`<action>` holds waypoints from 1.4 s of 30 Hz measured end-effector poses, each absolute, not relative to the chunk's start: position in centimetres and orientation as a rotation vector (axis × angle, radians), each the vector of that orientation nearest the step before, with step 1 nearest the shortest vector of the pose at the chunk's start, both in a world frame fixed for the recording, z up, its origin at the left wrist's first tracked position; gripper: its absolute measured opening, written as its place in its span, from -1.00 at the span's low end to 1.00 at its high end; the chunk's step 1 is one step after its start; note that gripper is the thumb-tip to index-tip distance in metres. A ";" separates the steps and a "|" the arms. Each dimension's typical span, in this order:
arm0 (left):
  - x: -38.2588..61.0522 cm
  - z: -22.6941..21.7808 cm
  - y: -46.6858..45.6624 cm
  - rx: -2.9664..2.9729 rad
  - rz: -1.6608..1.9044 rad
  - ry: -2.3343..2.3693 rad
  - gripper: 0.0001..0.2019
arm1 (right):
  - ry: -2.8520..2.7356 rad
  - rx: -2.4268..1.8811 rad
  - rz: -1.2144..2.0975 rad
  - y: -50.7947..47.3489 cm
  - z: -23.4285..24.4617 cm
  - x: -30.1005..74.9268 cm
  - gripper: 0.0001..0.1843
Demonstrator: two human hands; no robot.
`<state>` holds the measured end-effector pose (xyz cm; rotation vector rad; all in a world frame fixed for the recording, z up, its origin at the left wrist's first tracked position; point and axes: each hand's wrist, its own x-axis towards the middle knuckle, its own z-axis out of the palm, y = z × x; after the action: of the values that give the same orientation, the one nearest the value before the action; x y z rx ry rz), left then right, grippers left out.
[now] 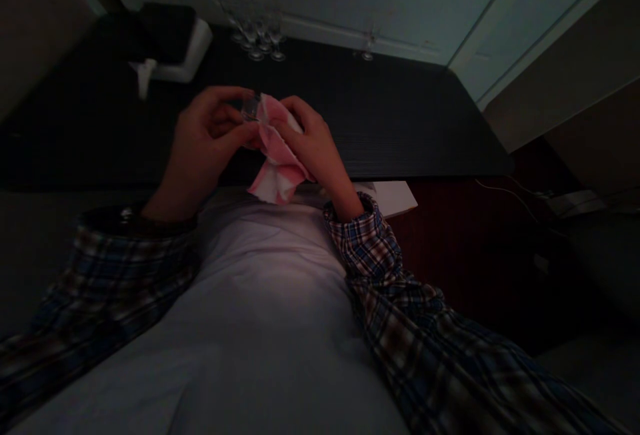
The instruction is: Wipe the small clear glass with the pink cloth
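My left hand (203, 135) pinches a small clear glass (249, 109) between thumb and fingers, just above the front part of the dark table. Most of the glass is covered, so its full shape does not show. In my right hand (316, 145) is a pink and white cloth (283, 148), pressed against the glass, with one end hanging down over the table's front edge. Both hands meet in front of my body.
Several small stemmed glasses (257, 41) stand at the back of the dark table (400, 121). One more stemmed glass (369, 51) is apart to the right. A black and white box-like object (187, 55) sits at the back left. White paper (395, 198) shows below the front edge.
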<state>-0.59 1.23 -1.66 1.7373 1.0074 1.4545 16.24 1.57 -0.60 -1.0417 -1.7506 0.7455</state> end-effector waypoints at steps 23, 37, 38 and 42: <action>-0.2 -1.0 0.7 1.708 1.385 1.058 -0.62 | -1.770 -1.096 0.700 1.2 -0.5 16.2 -0.80; -0.2 -1.0 0.7 1.742 1.365 1.078 -0.62 | -1.814 -1.121 0.654 1.1 -0.3 16.3 -0.78; -0.1 -0.9 0.6 1.741 1.363 1.081 -0.62 | -1.814 -1.150 0.638 1.0 -0.2 16.3 -0.76; 0.0 -0.7 0.4 1.783 1.335 1.112 -0.65 | -1.770 -1.129 0.586 0.9 -0.2 16.4 -0.77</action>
<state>0.02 0.43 -0.73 1.7830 1.1122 1.3354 16.38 0.88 -0.23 -1.1286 -1.7697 0.5862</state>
